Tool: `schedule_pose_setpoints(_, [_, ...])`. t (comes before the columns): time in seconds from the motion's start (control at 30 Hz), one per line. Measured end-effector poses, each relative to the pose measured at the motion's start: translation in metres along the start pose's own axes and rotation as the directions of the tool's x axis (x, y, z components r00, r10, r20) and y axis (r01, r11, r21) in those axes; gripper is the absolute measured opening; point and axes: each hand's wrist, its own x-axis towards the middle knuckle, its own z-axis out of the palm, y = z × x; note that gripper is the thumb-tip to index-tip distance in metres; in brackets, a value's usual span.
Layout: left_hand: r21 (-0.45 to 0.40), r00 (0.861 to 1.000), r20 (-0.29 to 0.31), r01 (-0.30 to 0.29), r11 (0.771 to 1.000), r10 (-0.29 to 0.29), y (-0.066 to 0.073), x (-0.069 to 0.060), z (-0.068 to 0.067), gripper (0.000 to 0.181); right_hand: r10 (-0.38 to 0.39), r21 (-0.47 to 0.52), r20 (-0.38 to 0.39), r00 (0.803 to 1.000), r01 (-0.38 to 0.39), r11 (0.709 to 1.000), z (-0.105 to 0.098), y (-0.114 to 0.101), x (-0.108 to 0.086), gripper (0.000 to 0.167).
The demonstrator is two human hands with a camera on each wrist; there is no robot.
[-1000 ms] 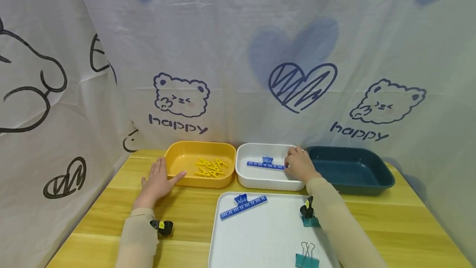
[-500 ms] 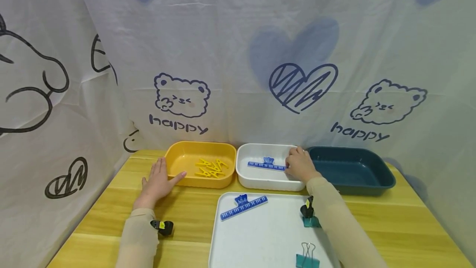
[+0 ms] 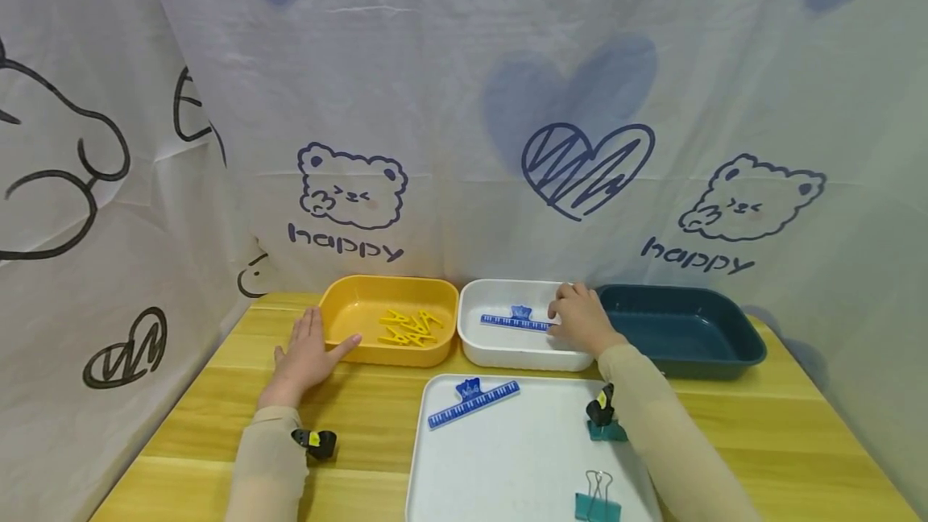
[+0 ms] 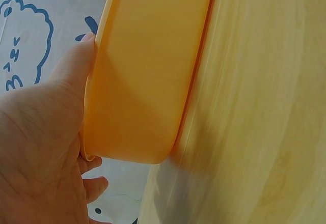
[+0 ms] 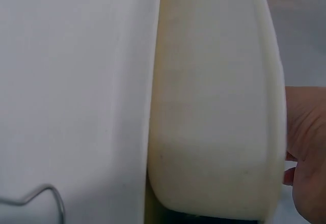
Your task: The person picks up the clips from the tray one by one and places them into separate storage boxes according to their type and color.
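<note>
My left hand (image 3: 308, 357) rests at the left end of the yellow container (image 3: 391, 354), thumb spread along its front rim; the left wrist view has this hand (image 4: 46, 127) against the container wall (image 4: 142, 76). Inside lie several yellow clips (image 3: 413, 329). Over the right end of the white container (image 3: 525, 358) is my right hand (image 3: 583, 321), fingers loosely bent and apart. Its thumb is at the right end of a blue piano-patterned ruler clip (image 3: 516, 323), partly covering that end. The right wrist view shows only part of the hand (image 5: 308, 152) behind the container wall (image 5: 219, 96).
In front stands a white tray (image 3: 507, 466) with another blue ruler clip (image 3: 474, 405) and two teal binder clips (image 3: 598, 507), one partly behind the right wrist camera. A dark teal container (image 3: 689, 329) stands at the right. Behind everything hangs a printed cloth (image 3: 449, 103).
My right hand has shifted slightly left and its fingers have spread a little. The left hand keeps its place on the yellow container.
</note>
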Motion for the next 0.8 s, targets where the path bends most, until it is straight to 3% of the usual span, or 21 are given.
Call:
schedule_pose_setpoints(0.53, [0.006, 1.0, 0.002, 0.005, 1.0, -0.005, 0.0, -0.001, 0.0, 0.114, -0.087, 0.023, -0.057, 0.995, 0.088, 0.996, -0.029, -0.032, -0.02, 0.027])
schedule_pose_setpoints(0.8, [0.004, 1.0, -0.004, 0.002, 1.0, -0.002, 0.0, 0.0, 0.0, 0.114, -0.194, -0.008, -0.119, 0.974, 0.194, 0.981, -0.038, -0.046, -0.036, 0.029])
